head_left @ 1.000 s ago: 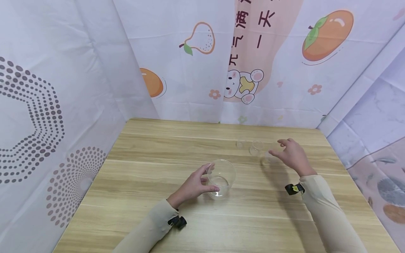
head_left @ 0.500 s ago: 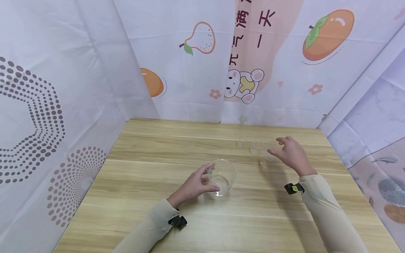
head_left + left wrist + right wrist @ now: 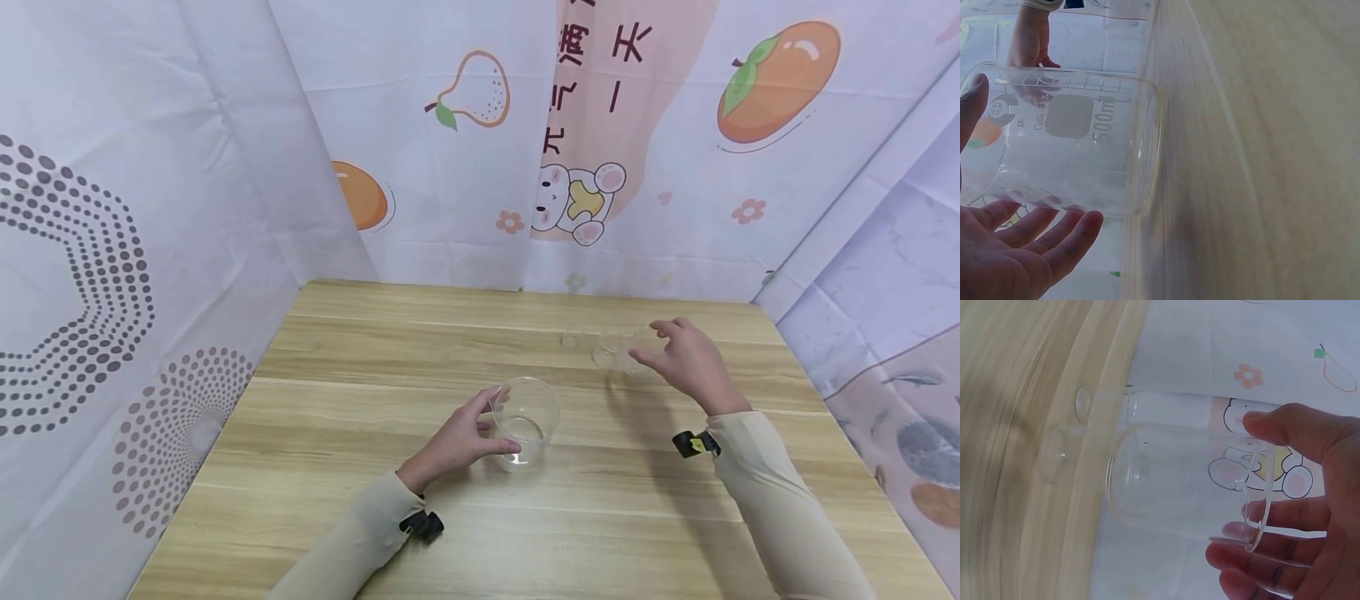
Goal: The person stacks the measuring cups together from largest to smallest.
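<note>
In the head view my left hand (image 3: 459, 443) grips a clear glass beaker (image 3: 528, 417) from its left side, thumb in front and fingers behind. The left wrist view shows its 500ml marking on the glass (image 3: 1079, 150), upright on the wooden table. My right hand (image 3: 690, 367) holds a smaller clear beaker (image 3: 1179, 487) near its spouted rim, thumb on one side and fingers on the other. Its base hangs above the table. Just left of it stand another clear beaker (image 3: 606, 357) and a smaller one (image 3: 571, 341).
The light wooden table (image 3: 360, 400) reaches back to a printed curtain (image 3: 450, 208). More curtain hangs along the left and right sides. Dark wrist straps (image 3: 422, 527) sit over both sleeves.
My right hand has shifted slightly left and toward the back, carrying the small beaker closer to the other two. The left hand and the 500ml beaker have stayed put.
</note>
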Demonstrator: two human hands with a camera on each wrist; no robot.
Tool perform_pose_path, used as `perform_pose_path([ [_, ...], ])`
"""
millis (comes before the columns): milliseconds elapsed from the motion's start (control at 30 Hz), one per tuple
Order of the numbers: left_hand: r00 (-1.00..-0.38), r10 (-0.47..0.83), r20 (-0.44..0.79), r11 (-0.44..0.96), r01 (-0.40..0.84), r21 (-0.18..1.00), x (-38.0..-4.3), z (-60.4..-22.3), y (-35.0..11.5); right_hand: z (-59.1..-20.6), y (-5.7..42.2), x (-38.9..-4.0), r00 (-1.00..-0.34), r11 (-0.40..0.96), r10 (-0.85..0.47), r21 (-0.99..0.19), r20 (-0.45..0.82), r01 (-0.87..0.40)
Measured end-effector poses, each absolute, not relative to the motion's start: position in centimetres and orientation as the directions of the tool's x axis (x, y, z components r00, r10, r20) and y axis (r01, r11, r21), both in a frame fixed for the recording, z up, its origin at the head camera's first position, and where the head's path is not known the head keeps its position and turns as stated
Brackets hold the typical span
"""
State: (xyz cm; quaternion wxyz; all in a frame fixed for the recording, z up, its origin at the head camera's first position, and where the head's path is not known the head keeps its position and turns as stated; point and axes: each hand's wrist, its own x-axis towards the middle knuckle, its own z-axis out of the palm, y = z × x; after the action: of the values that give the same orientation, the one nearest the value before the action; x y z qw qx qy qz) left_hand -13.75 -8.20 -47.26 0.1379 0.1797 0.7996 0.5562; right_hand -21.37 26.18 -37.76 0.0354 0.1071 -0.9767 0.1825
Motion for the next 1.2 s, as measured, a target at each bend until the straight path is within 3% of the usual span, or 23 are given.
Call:
perform_pose_path([
  [1200,-0.898,0.44,-0.016,0.318,0.139,0.938,-13.7,-47.4,-8.2,-35.1,23.5,-19.9,-0.948,0.859,-0.255,-0.405,0.193,-0.313],
])
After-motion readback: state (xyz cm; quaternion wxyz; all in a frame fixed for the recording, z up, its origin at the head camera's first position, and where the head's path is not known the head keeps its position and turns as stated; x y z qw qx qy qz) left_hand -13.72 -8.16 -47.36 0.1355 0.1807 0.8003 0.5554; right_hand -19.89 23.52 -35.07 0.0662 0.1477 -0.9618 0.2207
